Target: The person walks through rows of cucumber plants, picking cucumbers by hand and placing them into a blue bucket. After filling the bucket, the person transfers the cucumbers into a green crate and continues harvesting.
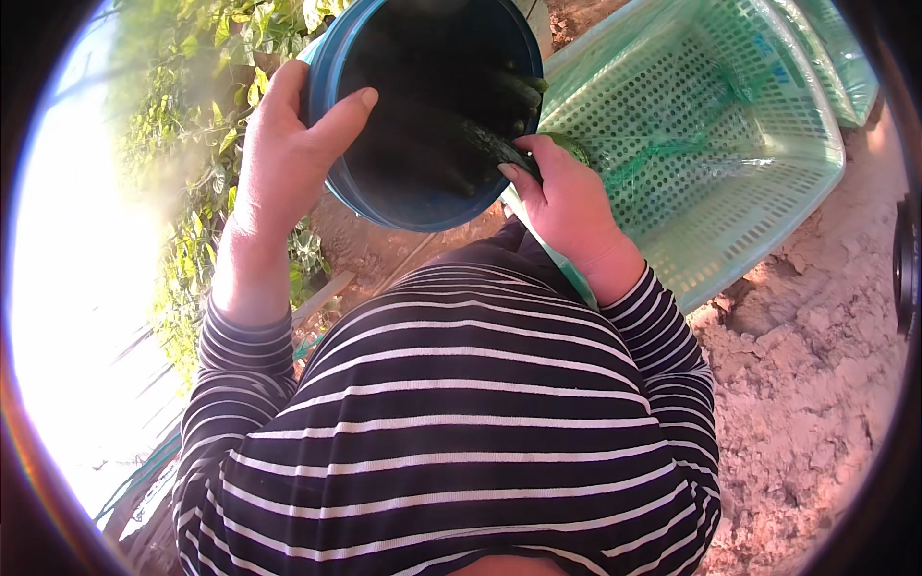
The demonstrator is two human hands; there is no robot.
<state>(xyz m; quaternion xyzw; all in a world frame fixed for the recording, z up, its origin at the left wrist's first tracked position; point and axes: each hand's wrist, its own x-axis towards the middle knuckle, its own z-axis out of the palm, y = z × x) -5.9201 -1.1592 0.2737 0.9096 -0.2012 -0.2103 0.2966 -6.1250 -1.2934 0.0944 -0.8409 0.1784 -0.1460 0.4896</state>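
Observation:
A blue plastic bucket [344, 189] is tilted with its mouth towards me and its right side close to the crate. My left hand [299, 140] grips its left rim, thumb inside and fingers around the outer wall. In my right hand [569, 191], at the lower right of the rim, is the end of a dark green cucumber [497, 147] between thumb and fingers. More cucumbers [529, 90] show dimly in the bucket's shadowed inside; most of its contents are too dark to make out. Just behind my right hand, a green cucumber [569, 146] lies partly hidden inside the crate.
A pale green perforated plastic crate [799, 194], lined with clear film, stands on the right. Another crate [850, 65] sits behind it. Leafy plants [209, 129] grow along the left beside bright glare. Dry, crumbly soil [799, 389] covers the ground at right.

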